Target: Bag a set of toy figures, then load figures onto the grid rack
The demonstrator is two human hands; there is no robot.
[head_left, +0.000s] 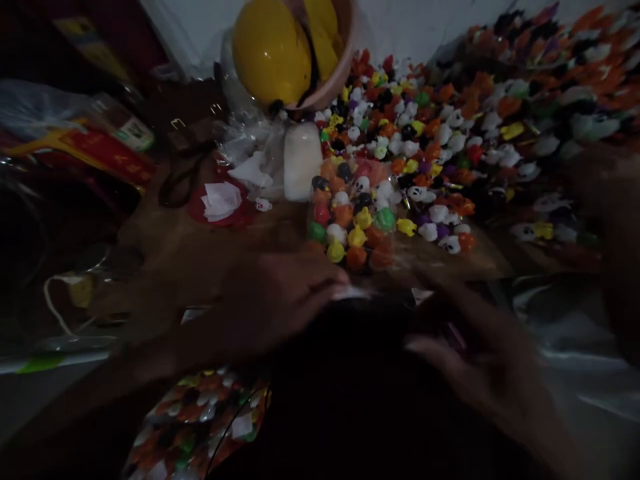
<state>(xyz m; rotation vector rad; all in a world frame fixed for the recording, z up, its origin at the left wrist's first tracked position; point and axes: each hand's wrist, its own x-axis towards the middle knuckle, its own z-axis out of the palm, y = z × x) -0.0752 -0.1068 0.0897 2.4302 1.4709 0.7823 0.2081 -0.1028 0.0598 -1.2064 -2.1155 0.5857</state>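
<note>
1. Only got the head cam on my end, and it's dark and smeary, so bear with me.
2. My left hand (300,287) is in the middle, low in the frame. Finger and thumb look pinched together on a pale strip (353,292), sitting at the front edge of the bench (270,233). Too blurred for me to say what the strip is.
3. My right hand (480,367) is over to the right, thumb and fingers curved. There's a purplish glint (456,337) by the fingers, but I honestly can't tell if they're closed on anything.
4. Just past the left fingertips is a clear pack (357,217) full of little round figures: orange, yellow, green, white, black, red.
5. Behind it and off to the right, a big loose heap of small figures (440,140), same sort of colors plus purple.
6. At the back, a pink bowl (345,57) with a shiny yellow round thing (270,50) in it. A whitish block (303,160) is in front of the bowl.
7. Left of that, a red dish (200,207) with white paper slips (221,200) on it, and one small white figure (263,205) beside it.
8. Bottom left, below my left forearm, another see-through bag of figures (195,427).
9. Far right edge: someone else's arm (620,220), blurry, by the heap.
</note>
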